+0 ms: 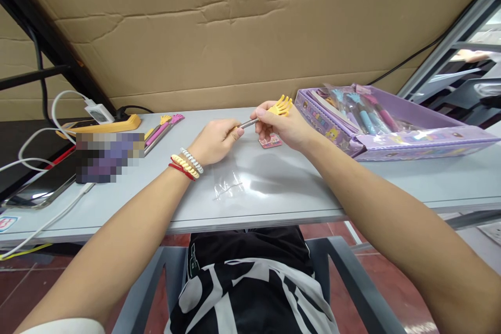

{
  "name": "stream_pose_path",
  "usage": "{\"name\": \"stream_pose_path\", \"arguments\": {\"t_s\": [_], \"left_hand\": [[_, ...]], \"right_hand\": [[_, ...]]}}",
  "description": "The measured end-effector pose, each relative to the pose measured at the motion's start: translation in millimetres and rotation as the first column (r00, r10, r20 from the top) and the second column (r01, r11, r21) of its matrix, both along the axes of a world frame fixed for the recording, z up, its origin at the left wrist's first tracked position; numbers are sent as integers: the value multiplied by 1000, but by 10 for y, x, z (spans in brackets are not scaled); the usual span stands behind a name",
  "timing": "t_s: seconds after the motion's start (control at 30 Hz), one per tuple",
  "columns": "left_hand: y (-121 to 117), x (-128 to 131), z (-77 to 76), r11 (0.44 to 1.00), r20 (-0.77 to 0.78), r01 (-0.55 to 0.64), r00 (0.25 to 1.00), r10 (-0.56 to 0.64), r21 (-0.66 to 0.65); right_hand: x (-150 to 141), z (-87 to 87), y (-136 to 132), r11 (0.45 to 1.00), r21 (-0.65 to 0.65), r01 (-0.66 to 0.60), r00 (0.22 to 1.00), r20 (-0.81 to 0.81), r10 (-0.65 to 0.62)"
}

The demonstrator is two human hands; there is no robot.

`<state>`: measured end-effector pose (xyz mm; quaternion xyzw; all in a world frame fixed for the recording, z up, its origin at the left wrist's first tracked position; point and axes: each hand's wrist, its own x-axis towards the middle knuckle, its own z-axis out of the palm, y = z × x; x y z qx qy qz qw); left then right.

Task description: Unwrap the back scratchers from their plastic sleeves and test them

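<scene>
Both grips, left hand (215, 140) and right hand (282, 124), hold a yellow back scratcher (281, 107). Clear plastic (229, 187) lies on the desk (301, 201)

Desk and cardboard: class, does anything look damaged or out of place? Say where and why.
Yes. The cardboard is wrinkled in its upper middle, where jagged creases break the flat surface. A clear wrapper lies loose near the desk's front edge.

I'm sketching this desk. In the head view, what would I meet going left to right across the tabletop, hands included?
Orange power strip, loose sticks, bracelets, left hand, metal rod, right hand, purple box.
</scene>
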<state>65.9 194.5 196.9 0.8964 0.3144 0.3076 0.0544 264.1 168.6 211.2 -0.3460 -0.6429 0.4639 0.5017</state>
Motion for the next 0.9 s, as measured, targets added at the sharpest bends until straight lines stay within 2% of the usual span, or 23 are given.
{"name": "stream_pose_path", "arguments": {"t_s": [0.1, 0.23, 0.33, 0.73, 0.9], "left_hand": [[-10, -4, 14, 1000, -5, -17, 1000, 17, -15], [-50, 7, 33, 993, -38, -98, 995, 95, -71], [-76, 32, 38, 990, -69, -126, 990, 122, -62], [-37, 20, 58, 983, -69, -128, 990, 120, -133], [-79, 50, 52, 989, -44, -128, 991, 126, -67]], "right_hand": [[-9, 8, 3, 1000, -4, 11, 1000, -3, -11], [-21, -6, 19, 1000, 21, 5, 1000, -28, -5], [-32, -32, 36, 999, 33, -7, 998, -55, 8], [-17, -34, 17, 993, 115, 1, 999, -46, 4], [-34, -69, 45, 996, 87, 18, 996, -89, -11]]}}
